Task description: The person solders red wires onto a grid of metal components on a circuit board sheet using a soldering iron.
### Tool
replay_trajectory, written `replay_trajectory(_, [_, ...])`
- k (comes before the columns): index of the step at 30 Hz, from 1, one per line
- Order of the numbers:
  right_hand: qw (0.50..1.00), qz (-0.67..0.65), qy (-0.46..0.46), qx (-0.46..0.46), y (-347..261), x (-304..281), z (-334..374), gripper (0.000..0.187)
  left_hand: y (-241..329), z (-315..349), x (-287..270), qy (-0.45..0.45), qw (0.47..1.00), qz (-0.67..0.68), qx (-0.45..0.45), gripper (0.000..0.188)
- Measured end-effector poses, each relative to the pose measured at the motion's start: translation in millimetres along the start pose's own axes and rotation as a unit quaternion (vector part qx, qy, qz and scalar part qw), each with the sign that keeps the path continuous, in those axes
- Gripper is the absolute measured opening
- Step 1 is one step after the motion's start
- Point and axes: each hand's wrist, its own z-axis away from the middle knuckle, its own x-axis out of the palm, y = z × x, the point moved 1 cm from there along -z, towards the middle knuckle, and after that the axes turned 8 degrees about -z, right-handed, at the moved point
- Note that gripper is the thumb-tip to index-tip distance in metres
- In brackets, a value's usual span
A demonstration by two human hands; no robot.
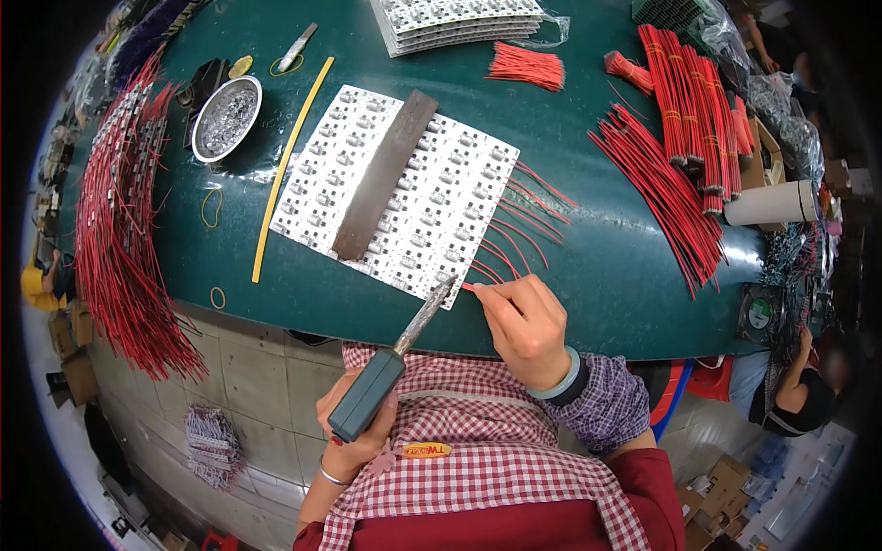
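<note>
Green-grey soldering iron (378,381) in the curled fingers of the left hand (369,443), bit just left of the fingertips of the right hand (530,329). Red wire (468,286) between pinched right thumb and forefinger. White circuit board (427,207) directly beyond those fingertips; brown bar (386,174) across it.

Showed red lettering on a small oval yellow patch (427,450) at the front of the checked apron (514,482). Showed a round green label (761,314) on a dark box (746,296) at right, too small to read. Bore tiny, unreadable printed marks across the white panel (424,220).
</note>
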Motion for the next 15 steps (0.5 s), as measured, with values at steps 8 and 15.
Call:
replay_trajectory(8, [1.000, 0.004, -0.013, 0.012, 0.8, 2.4, 1.3, 0.027, 7.2, -8.5, 3.0, 0.004, 0.995, 0.083, -0.054, 0.018])
replay_trajectory(15, [1.000, 0.013, -0.011, 0.014, 1.2, 3.8, 2.2, 0.025, 4.4, -10.0, 4.2, 0.003, 0.994, 0.096, -0.051, 0.016])
